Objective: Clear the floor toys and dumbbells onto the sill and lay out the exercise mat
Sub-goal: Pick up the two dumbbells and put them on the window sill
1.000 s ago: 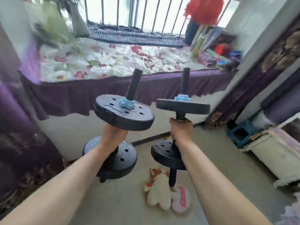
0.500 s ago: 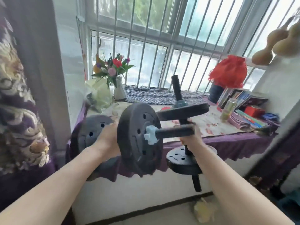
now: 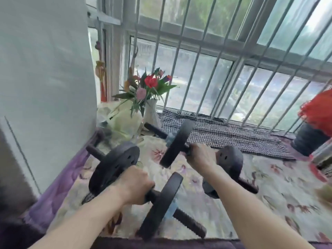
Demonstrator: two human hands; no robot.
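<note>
Two black plate dumbbells are low over the window sill (image 3: 269, 186), which is covered by a floral cloth. My left hand (image 3: 136, 186) grips the handle of the left dumbbell (image 3: 115, 164), whose plates lie at or just above the cloth near the sill's left front. My right hand (image 3: 199, 159) grips the handle of the right dumbbell (image 3: 177, 142), held level a little farther back and right. Whether either dumbbell rests on the cloth I cannot tell. No toys or exercise mat are in view.
A white vase of flowers (image 3: 150, 112) and a pale wrapped bundle (image 3: 125, 121) stand at the sill's back left. A checked cloth (image 3: 233, 135) lies along the barred window. A dark pot with a red cover (image 3: 312, 133) and stacked items sit at the right.
Both dumbbells have come forward and down from chest height to the sill's surface and now lie roughly level. My view has moved closer to the window.
</note>
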